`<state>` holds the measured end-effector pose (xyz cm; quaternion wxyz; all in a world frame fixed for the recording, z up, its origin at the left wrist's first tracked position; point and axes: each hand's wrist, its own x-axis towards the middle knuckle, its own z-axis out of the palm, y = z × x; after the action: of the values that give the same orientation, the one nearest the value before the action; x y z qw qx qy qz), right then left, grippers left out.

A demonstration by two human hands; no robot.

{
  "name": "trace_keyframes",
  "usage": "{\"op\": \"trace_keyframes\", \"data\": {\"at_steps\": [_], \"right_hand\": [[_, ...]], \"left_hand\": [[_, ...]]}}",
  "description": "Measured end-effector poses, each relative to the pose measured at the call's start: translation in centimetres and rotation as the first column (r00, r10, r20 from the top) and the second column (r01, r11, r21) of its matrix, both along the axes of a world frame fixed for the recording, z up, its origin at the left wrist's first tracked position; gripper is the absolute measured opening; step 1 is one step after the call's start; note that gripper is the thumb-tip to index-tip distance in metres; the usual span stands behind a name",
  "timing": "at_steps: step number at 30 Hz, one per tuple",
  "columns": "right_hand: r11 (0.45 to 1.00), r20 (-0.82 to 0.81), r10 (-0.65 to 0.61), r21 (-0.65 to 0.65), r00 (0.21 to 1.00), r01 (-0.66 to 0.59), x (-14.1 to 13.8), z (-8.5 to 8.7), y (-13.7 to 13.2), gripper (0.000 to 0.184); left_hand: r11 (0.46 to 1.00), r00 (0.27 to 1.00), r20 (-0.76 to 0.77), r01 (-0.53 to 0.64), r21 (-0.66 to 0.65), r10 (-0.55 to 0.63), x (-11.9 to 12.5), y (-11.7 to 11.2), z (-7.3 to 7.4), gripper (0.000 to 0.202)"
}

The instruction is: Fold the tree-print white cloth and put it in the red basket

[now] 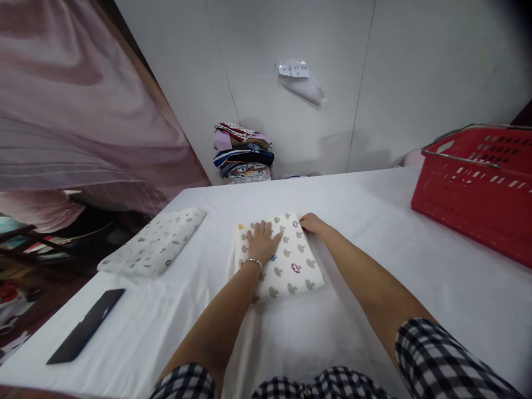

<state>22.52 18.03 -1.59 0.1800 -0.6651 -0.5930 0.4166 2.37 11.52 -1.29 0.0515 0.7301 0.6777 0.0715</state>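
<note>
In front of me a folded white cloth [291, 260] printed with grey and coloured mushrooms lies on the white-covered table [366, 216]. Flat on its left part rests my left hand [261, 242], fingers spread, a bracelet at the wrist. My right hand [312, 223] is at the cloth's far right corner, its fingers closed against the edge there. The fingertips are partly hidden, but they appear to pinch that corner. A second folded white cloth [153, 244] with small grey prints lies further left.
A flat dark strip [88, 324] lies at the front left. On the right stands a red plastic basket [474, 194] with a metal handle. Stacked folded fabrics [244, 158] sit beyond the far edge by the wall. A pink curtain [103, 94] hangs left, with a person [45, 210] partly visible below.
</note>
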Motion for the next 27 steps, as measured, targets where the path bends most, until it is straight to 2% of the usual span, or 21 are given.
{"op": "trace_keyframes", "data": {"at_steps": [5, 8, 12, 14, 21, 24, 27], "right_hand": [[1.000, -0.037, 0.020, -0.005, 0.999, -0.020, 0.0, 0.4, -0.1, 0.012], [1.000, -0.097, 0.005, 0.027, 0.995, -0.003, -0.1, 0.4, -0.1, 0.007], [0.999, -0.216, -0.012, 0.034, 0.976, 0.020, -0.3, 0.2, -0.1, 0.006], [0.999, -0.280, -0.023, 0.017, 0.960, 0.029, -0.3, 0.0, 0.0, 0.009], [0.986, -0.416, -0.131, 0.037, 0.900, 0.161, -0.4, -1.4, 0.3, 0.036], [0.972, -0.447, -0.183, 0.054, 0.876, 0.231, -0.6, -2.1, 0.5, 0.045], [0.969, -0.464, -0.205, 0.026, 0.862, 0.245, -0.6, -2.3, 0.4, 0.046]], "left_hand": [[0.995, 0.999, 0.018, 0.032, 0.096, -0.033, -0.1, -0.3, -0.2, 0.064], [0.986, 0.997, 0.015, 0.078, 0.147, -0.081, 0.3, -0.5, 0.3, 0.062], [0.982, 0.987, 0.038, 0.151, 0.111, -0.156, 1.7, -0.2, 1.5, 0.064], [0.978, 0.980, 0.049, 0.187, 0.089, -0.191, 2.4, 0.0, 1.6, 0.066], [0.969, 0.968, 0.064, 0.242, 0.049, -0.245, 3.0, 0.1, -0.3, 0.071], [0.963, 0.963, 0.044, 0.264, 0.061, -0.267, 3.0, -0.1, -0.6, 0.067], [0.960, 0.961, 0.027, 0.273, 0.058, -0.275, 3.1, 0.0, -0.7, 0.064]]}}
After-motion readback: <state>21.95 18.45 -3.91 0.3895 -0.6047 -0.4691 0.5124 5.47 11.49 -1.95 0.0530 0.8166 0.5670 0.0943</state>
